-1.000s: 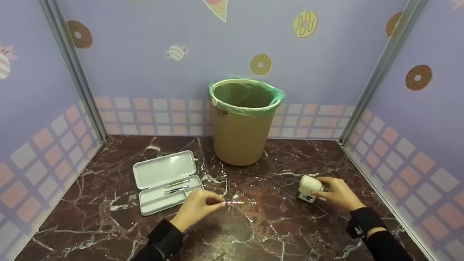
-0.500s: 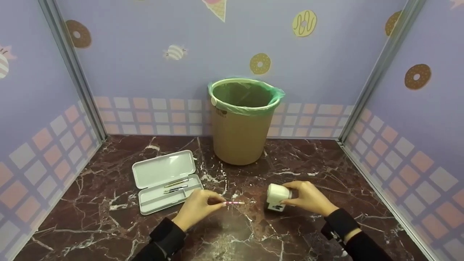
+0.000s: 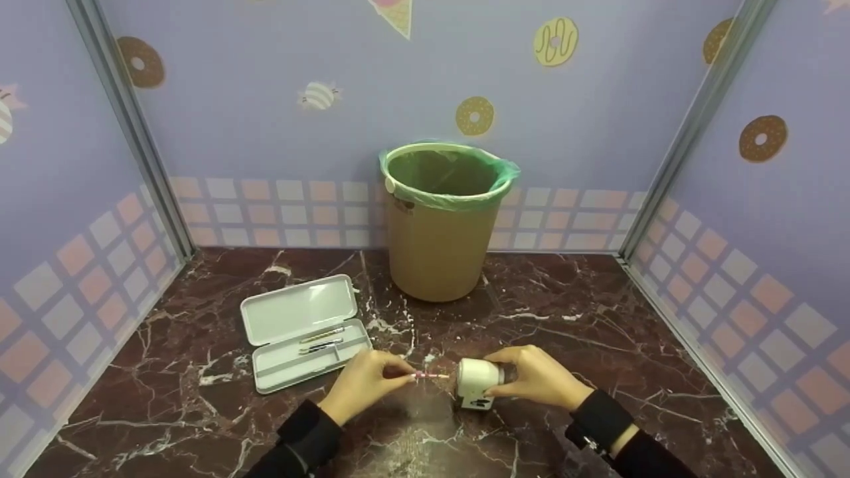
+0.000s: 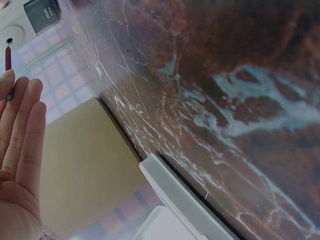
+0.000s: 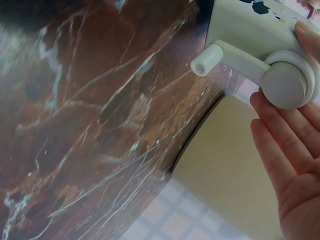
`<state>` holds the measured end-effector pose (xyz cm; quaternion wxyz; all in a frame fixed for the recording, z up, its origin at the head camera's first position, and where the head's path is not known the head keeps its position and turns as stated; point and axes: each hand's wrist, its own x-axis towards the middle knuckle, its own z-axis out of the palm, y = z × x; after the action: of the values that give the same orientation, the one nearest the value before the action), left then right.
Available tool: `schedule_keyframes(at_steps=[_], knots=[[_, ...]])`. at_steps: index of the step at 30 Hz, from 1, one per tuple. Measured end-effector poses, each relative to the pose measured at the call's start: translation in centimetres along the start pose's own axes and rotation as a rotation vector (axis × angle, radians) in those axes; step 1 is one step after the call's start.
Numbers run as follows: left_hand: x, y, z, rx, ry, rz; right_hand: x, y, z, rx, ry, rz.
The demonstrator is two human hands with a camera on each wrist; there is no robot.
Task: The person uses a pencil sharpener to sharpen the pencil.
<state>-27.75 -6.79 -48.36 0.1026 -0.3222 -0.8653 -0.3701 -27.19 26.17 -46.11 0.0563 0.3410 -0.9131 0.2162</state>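
Observation:
My left hand (image 3: 367, 384) pinches a short pink-and-white pencil (image 3: 430, 376) near its back end, its sharpened tip pointing right. In the left wrist view, the tip of the pencil (image 4: 8, 57) is right at the round hole of the sharpener (image 4: 22, 22). A cream hand-crank pencil sharpener (image 3: 477, 382) with dark printed spots is gripped by my right hand (image 3: 541, 378), thumb on the near side and fingers on the far side. Its crank handle (image 5: 207, 60) shows in the right wrist view, below the body.
A white pencil case (image 3: 299, 309) lies with its lid up on the left, several pencils (image 3: 322, 345) inside. Behind stands a tan trash bin (image 3: 441, 252) with a green liner. Patterned panels enclose the dark marble table (image 3: 564, 292) at the back and sides.
My right hand has carried the pencil sharpener leftward from the right side of the table to the pencil's tip. The left hand and its pencil have stayed nearly still.

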Motion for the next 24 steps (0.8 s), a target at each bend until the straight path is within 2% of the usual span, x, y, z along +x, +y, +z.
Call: schedule_keyframes(at_steps=[4,14,24], knots=[[0.0,0.0,0.1,0.005,-0.001,0.006,0.1,-0.6,0.3,-0.001,-0.003,-0.018],[-0.4,0.0,0.3,-0.014,-0.026,-0.029,0.6,-1.6,0.9,-0.004,-0.040,-0.021],[-0.6,0.0,0.2,-0.032,-0.042,-0.025,1.0,-1.9,1.5,-0.019,-0.030,-0.048]])
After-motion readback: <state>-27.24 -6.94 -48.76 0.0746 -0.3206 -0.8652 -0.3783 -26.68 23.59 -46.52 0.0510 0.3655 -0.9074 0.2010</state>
